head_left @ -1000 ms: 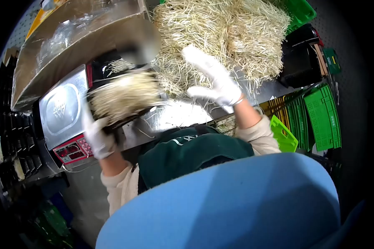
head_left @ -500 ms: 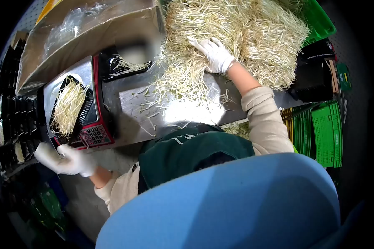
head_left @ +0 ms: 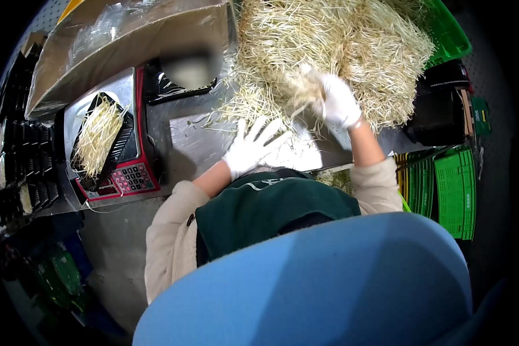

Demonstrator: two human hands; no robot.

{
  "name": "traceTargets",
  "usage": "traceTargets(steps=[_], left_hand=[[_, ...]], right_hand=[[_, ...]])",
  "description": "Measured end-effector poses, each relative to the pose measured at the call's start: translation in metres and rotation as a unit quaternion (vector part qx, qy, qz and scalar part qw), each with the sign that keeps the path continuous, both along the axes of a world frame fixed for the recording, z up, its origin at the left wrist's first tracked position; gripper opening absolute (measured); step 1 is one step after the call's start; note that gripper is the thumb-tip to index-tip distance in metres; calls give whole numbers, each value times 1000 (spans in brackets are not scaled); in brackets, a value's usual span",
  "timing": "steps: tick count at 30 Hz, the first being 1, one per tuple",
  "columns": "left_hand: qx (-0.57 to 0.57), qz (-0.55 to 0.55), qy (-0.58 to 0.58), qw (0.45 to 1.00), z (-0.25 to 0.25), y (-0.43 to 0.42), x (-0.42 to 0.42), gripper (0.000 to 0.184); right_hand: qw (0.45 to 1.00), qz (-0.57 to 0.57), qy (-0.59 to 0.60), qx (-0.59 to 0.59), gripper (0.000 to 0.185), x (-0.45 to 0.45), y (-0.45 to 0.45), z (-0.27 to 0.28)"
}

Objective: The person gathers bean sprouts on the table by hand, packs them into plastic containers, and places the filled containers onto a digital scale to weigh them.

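A large heap of bean sprouts (head_left: 380, 57) covers the far side of the metal table (head_left: 193, 144). My right hand (head_left: 339, 102), in a white glove, is closed round a loose bunch of sprouts (head_left: 299, 89), slightly blurred, at the near side of the heap. My left hand (head_left: 251, 149), also gloved in white, has its fingers spread at the near edge of the strewn sprouts. On the scale (head_left: 134, 132) to the left, a black tray (head_left: 121, 141) stands tilted, piled with sprouts (head_left: 100, 135).
Behind the scale is a cardboard box (head_left: 138, 55) with clear plastic packs. Another black tray (head_left: 153, 86) lies beside the scale. Stacked black trays (head_left: 32, 153) stand at far left. Green crates (head_left: 454, 190) are at the right, below a black container (head_left: 438, 115).
My left hand has moved right, from beside the scale to the sprouts, and its fingers are spread. My right hand has shifted right and nearer, taking hold of a bunch of sprouts.
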State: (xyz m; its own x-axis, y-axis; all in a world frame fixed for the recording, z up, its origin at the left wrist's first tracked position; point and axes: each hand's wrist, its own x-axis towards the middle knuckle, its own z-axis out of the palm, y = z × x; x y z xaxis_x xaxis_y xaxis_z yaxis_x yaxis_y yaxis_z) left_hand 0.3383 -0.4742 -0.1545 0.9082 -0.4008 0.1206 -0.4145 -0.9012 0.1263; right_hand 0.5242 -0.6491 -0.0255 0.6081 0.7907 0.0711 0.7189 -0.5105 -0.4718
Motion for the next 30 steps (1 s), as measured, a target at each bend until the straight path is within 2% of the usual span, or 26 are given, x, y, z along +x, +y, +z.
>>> traceTargets(steps=[1,2,3,4,5,6,7,8,9,10,11,12,13,14,16,17,19,20,21,23,24,25,27,28,30], left_hand=[[-69,-21,86,994,27,0,6,73],[-40,-11,82,996,29,5,12,68],[-10,-1,78,997,28,13,21,63],[42,49,54,996,17,25,33,59],[94,97,31,990,5,38,45,55],[59,139,38,988,18,50,53,53],[24,180,46,982,31,61,60,52],[-13,175,41,984,23,74,64,50],[-50,173,32,983,17,82,67,48],[-15,178,19,984,27,80,62,51],[-12,178,20,984,32,80,52,51],[-83,168,-30,982,36,81,38,54],[-152,159,-84,972,41,83,25,57],[-153,193,-34,969,48,84,6,60],[-187,208,-42,959,36,82,-22,79],[-203,193,-49,959,30,74,-34,87],[-122,144,7,982,37,35,-45,101],[-70,118,39,990,31,27,-39,100],[-71,118,37,990,25,32,-37,100],[-105,270,85,953,16,51,-37,102],[-171,293,123,933,45,67,-36,96],[-130,317,56,938,38,75,-51,82],[-209,332,15,920,21,91,-71,68],[-209,333,15,919,21,91,-78,68],[-274,304,-18,912,21,89,-88,57]], right_hand=[[999,17,-18,-29,45,-12,-8,-14],[993,36,-114,-7,50,-34,-17,-28],[988,20,-148,47,58,-62,-20,-33],[991,-19,-129,-8,66,-87,-23,-45],[995,14,-98,-11,66,-103,-24,-58],[985,48,-163,26,64,-109,-25,-95],[978,64,-194,43,63,-107,-21,-108],[969,77,-226,60,62,-106,-17,-121],[974,19,-222,44,58,-93,-6,-114],[975,-38,-215,30,53,-76,4,-109],[986,-111,-120,-38,43,-50,9,-109],[977,-194,74,-38,40,-40,24,-53],[968,-238,6,84,39,-18,15,-72],[982,-89,-31,165,45,-8,10,-59],[940,-233,167,183,56,-23,13,-19],[953,-225,137,151,61,-15,5,-34],[895,-211,365,143,62,-45,36,-15],[930,-199,306,40,71,-49,46,-28],[965,-91,221,104,82,-47,47,-69],[982,-62,173,43,94,-66,39,-56],[987,-64,136,59,95,-74,24,-61],[994,-41,83,53,99,-82,13,-49],[992,15,-79,100,106,-106,-3,-66],[994,37,-95,-29,103,-123,-12,-72],[985,1,-153,-76,100,-131,-23,-112]])
